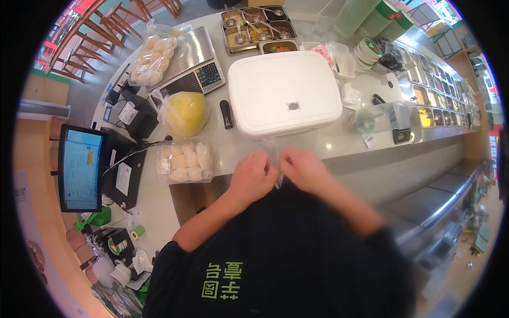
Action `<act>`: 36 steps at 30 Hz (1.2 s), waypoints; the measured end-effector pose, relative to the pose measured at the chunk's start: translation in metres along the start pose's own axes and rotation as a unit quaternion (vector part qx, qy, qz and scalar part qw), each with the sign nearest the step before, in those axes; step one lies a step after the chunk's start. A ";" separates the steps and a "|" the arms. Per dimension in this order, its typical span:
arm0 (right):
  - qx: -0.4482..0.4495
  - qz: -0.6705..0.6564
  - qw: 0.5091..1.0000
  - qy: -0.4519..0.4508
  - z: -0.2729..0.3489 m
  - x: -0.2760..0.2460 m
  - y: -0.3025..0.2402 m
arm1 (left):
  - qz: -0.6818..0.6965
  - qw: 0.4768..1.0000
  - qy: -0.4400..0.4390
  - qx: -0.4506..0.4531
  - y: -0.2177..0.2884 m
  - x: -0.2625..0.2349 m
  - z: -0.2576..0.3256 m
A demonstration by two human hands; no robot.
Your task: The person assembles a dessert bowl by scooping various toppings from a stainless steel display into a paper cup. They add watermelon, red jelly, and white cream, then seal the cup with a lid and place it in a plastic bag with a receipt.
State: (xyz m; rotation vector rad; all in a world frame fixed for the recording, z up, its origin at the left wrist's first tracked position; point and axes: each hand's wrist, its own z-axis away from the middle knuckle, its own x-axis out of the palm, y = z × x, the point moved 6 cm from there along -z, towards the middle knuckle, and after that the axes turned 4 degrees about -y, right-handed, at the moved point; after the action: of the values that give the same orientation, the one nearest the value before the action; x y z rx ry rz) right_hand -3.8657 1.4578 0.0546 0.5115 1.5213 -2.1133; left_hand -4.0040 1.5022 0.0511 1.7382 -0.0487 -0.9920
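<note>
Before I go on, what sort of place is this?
Probably a food or dessert shop, seen from behind its counter: there are pans of food, a weighing scale and stacked disposable cups.

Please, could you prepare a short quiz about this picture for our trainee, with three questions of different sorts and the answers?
1. True or false: the yellow round item in a clear bag lies to the left of the white box.
2. Which is closest to the white box? (a) monitor (b) slim black object (c) wooden stools
3. What shows between the fingers of the left hand and right hand?

Key: 1. True. 2. b. 3. Thin clear plastic.
</note>
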 end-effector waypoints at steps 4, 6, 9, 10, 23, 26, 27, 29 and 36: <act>0.062 0.049 0.997 0.010 0.001 -0.017 0.010 | -0.039 0.998 0.016 -0.038 -0.019 -0.012 0.001; 0.075 0.083 0.994 -0.008 0.000 -0.030 0.013 | -0.029 0.998 -0.030 -0.054 -0.020 -0.019 0.003; 0.051 0.085 0.993 -0.057 -0.001 -0.035 0.011 | -0.060 0.989 -0.098 0.094 0.017 -0.025 0.004; 0.036 0.091 0.993 -0.068 -0.002 -0.036 0.008 | -0.077 0.975 -0.120 0.170 0.032 -0.025 0.006; 0.018 0.156 0.974 -0.162 -0.017 -0.057 0.007 | -0.173 0.926 -0.139 0.305 0.034 -0.020 -0.002; 0.080 0.051 0.974 -0.208 -0.019 -0.055 0.025 | -0.199 0.925 -0.151 0.287 0.017 -0.018 0.006; 0.116 -0.014 0.964 -0.238 -0.019 -0.052 0.029 | -0.218 0.920 -0.156 0.287 0.010 -0.014 0.010; 0.164 -0.212 0.952 -0.148 -0.023 -0.034 0.053 | -0.246 0.913 -0.157 0.284 -0.001 -0.004 0.013; 0.221 -0.516 0.827 -0.039 -0.028 0.024 0.097 | -0.288 0.919 -0.118 0.242 -0.029 0.015 0.025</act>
State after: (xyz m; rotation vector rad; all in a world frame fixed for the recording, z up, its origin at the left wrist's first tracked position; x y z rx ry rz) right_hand -3.8276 1.4549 -0.0423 -0.4010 1.3826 -3.2807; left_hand -4.0223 1.4875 0.0171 2.1250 0.0757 -1.7378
